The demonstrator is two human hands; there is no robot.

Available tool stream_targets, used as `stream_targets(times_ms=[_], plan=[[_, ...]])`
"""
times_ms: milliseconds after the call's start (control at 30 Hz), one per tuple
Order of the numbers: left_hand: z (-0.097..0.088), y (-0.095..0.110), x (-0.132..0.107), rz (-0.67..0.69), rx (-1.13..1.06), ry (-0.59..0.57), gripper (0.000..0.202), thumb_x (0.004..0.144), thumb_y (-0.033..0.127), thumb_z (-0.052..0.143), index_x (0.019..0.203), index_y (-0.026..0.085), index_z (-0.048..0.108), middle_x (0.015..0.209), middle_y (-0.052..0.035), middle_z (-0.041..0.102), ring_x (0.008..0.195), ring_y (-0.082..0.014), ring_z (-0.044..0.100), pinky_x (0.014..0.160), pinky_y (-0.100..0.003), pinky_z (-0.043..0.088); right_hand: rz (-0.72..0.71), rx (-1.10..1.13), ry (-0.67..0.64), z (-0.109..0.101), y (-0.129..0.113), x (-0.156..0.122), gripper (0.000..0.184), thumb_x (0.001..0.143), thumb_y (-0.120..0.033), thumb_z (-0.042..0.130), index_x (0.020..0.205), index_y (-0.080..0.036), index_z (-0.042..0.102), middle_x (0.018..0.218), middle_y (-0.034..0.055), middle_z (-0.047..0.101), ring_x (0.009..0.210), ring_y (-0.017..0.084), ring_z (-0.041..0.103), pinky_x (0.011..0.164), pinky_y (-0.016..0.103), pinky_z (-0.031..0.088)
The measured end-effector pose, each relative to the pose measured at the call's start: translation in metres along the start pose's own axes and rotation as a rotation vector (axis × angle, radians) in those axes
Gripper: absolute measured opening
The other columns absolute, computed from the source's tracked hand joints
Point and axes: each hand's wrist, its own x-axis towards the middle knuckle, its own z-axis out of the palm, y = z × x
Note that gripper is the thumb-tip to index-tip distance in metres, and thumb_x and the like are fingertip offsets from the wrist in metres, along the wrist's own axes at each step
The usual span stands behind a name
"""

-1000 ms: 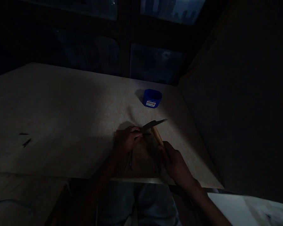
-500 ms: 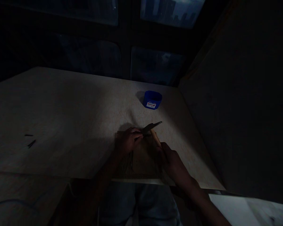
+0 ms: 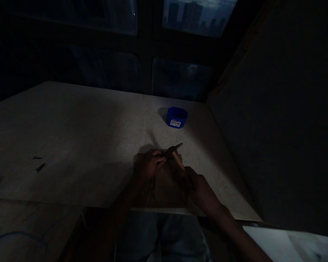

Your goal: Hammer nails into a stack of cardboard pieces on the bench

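My right hand [image 3: 195, 182] is wrapped round the wooden handle of a hammer [image 3: 178, 159]. The hammer's dark metal head is low over the far part of a flat brown board [image 3: 166, 193], which lies by the table's front edge. Resting at the far left of the board, my left hand [image 3: 149, 165] has its thumb and fingers pinched together right beside the hammer head. Whatever those fingertips hold is hidden in the dark. Rows of small dark marks show on the board's left and near parts.
A blue open container [image 3: 176, 117] with a white label stands beyond the board on the pale table [image 3: 93, 138]. Several thin dark pieces that look like nails [image 3: 40, 167] lie far left. A dark panel [image 3: 276, 127] rises along the right side. Windows are behind the table.
The hammer head has come down and slightly left, closer to my left fingertips. My left hand stays in about the same place. The view has shifted slightly.
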Motion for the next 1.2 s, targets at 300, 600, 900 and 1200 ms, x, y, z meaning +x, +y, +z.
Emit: stream_targets(times_ms=[300, 600, 900, 1200], plan=[[0.003, -0.001, 0.0, 0.01, -0.038, 0.03, 0.015, 0.092, 0.023, 0.064, 0.093, 0.024, 0.079, 0.101, -0.0062, 0.072, 0.098, -0.0202, 0.066, 0.089, -0.038, 0.055, 0.039, 0.147, 0.091, 0.004, 0.008, -0.013, 0.047, 0.1, -0.057, 0.035, 0.104, -0.017, 0.059, 0.066, 0.0026, 0.065, 0.056, 0.02, 0.06, 0.05, 0.027, 0.036], [-0.002, 0.004, 0.002, -0.069, -0.118, 0.029, 0.01, 0.088, 0.027, 0.069, 0.092, 0.021, 0.075, 0.1, -0.0071, 0.072, 0.097, -0.0213, 0.066, 0.088, -0.038, 0.055, 0.112, 0.306, 0.281, 0.051, 0.027, -0.043, 0.05, 0.099, -0.064, 0.033, 0.096, -0.02, 0.057, 0.068, 0.0027, 0.066, 0.057, 0.02, 0.063, 0.051, 0.027, 0.045], [-0.009, 0.007, -0.003, -0.087, -0.139, 0.13, 0.03, 0.083, 0.018, 0.063, 0.111, 0.023, 0.073, 0.11, -0.0069, 0.07, 0.107, -0.0219, 0.064, 0.095, -0.039, 0.054, 0.078, 0.304, 0.433, 0.054, 0.031, -0.06, 0.046, 0.101, -0.059, 0.035, 0.089, -0.022, 0.06, 0.073, 0.0041, 0.066, 0.064, 0.019, 0.062, 0.059, 0.028, 0.05], [-0.08, -0.034, -0.044, -0.41, 0.006, 0.451, 0.031, 0.082, 0.02, 0.052, 0.106, 0.02, 0.072, 0.106, -0.0073, 0.07, 0.094, -0.0205, 0.066, 0.091, -0.036, 0.055, 0.117, 0.322, 0.471, 0.054, 0.039, -0.075, 0.056, 0.095, -0.071, 0.037, 0.087, -0.021, 0.061, 0.058, -0.0011, 0.054, 0.054, 0.018, 0.055, 0.048, 0.027, 0.046]])
